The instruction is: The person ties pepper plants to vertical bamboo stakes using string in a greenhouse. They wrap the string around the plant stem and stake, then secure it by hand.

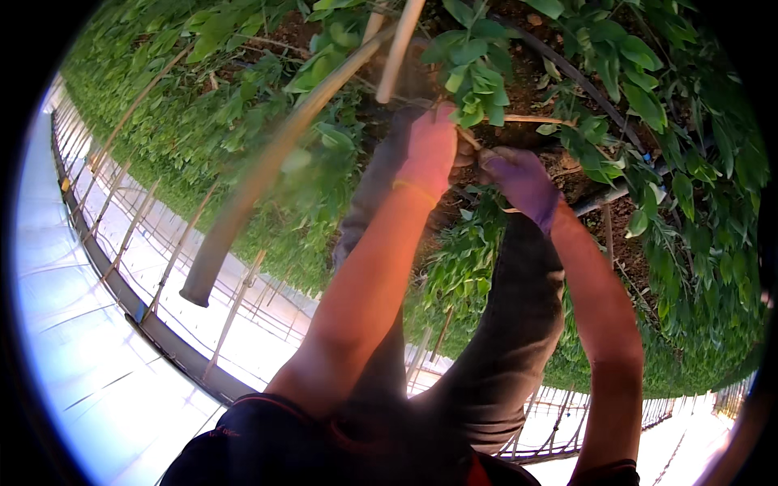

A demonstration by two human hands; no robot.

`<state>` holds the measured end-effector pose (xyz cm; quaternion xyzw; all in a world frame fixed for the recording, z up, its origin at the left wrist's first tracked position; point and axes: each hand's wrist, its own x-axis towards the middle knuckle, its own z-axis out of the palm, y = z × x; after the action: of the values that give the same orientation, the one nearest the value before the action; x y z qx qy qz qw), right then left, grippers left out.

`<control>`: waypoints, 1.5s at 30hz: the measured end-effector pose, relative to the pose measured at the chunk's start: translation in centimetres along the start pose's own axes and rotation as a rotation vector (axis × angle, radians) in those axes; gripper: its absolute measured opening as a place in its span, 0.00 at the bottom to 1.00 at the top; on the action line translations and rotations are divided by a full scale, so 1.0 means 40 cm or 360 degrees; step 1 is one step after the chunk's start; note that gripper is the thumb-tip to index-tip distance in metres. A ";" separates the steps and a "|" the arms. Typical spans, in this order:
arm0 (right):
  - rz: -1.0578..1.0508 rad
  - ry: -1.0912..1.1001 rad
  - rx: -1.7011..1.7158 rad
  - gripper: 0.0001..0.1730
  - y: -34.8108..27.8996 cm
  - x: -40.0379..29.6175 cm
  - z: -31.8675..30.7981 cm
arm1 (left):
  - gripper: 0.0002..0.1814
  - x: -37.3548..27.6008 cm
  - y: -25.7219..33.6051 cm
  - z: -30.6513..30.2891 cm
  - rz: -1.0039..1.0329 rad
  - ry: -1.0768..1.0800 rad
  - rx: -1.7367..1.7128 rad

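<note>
My left hand (433, 146), in a pink glove with a yellow band at the wrist, is closed around or beside a thin pale stem (469, 139) low among leafy green plants (480, 91). My right hand (523, 179), in a purple glove, pinches near the stem's lower end, close to the left fingers. The fingertips of both hands look brown; whether they are bare or soiled cannot be told. Leaves partly cover the left fingertips. Reddish-brown soil (529, 73) shows behind the hands.
A thick wooden pole (273, 158) slants across the left, with another pale stick (400, 51) above the hands. A dark hose (571, 70) curves at the upper right, and a grey pipe (602, 199) lies right of my right hand. Dense foliage surrounds my dark-trousered legs (516, 316).
</note>
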<state>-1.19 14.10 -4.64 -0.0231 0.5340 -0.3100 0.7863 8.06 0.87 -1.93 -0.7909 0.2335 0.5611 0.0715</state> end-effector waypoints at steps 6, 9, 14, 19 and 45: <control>-0.0420 0.0147 -0.0227 0.16 -0.018 -0.036 0.033 | 0.13 -0.003 -0.035 -0.019 0.0087 -0.0112 -0.0416; -0.0517 0.0384 -0.0448 0.14 0.014 -0.145 -0.005 | 0.11 -0.071 -0.024 -0.027 -0.0216 -0.0043 -0.0468; -0.0457 0.0892 -0.0155 0.16 -0.030 -0.236 -0.119 | 0.08 -0.092 -0.066 -0.098 -0.0121 0.0056 0.0003; -0.0658 0.1217 -0.0913 0.22 -0.112 -0.081 -0.161 | 0.18 -0.107 -0.044 -0.119 0.0851 0.0065 0.1171; -0.0314 0.0952 -0.0267 0.19 -0.140 -0.004 -0.117 | 0.10 0.028 -0.021 -0.122 0.0436 -0.0064 0.1021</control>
<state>-7.84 11.02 -4.47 -0.0474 0.7603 -0.3325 0.5560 12.90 -0.54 -1.32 -0.6785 0.5004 0.4789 0.2449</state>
